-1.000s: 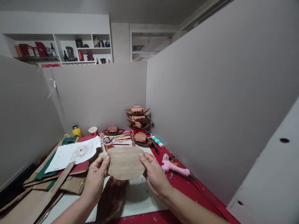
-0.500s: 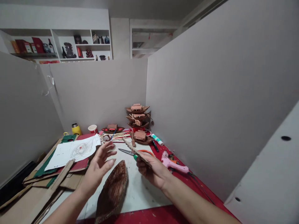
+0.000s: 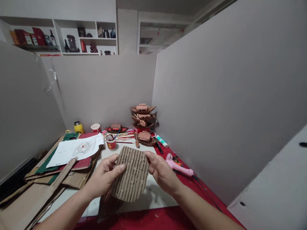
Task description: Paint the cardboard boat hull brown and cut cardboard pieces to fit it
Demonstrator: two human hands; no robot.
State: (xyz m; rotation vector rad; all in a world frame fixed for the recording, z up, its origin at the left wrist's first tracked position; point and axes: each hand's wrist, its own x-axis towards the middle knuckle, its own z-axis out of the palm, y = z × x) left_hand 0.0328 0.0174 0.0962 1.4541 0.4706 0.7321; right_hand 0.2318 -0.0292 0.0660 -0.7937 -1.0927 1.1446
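Observation:
A rounded piece of corrugated cardboard [image 3: 131, 175], its ridges facing me, is held up between both hands. My left hand [image 3: 105, 175] grips its left edge, thumb lying on the ridged face. At the upper right edge, my right hand [image 3: 161, 171] pinches it between thumb and fingers. Behind and below the cardboard lies a brown boat hull [image 3: 106, 204], mostly covered by it and by my left hand. The scissors are hidden behind the cardboard and hands.
Finished model boats [image 3: 143, 116] are stacked at the back. A red paper cup [image 3: 110, 142] holds brown paint and a blue-handled brush. On the right lies a pink glue gun [image 3: 179, 167]; cardboard sheets [image 3: 69, 185] and a scribbled paper [image 3: 64, 155] are on the left.
The cardboard has turned from edge-on to face me. My left hand has moved right and taken hold of its left side, while my right hand keeps its grip.

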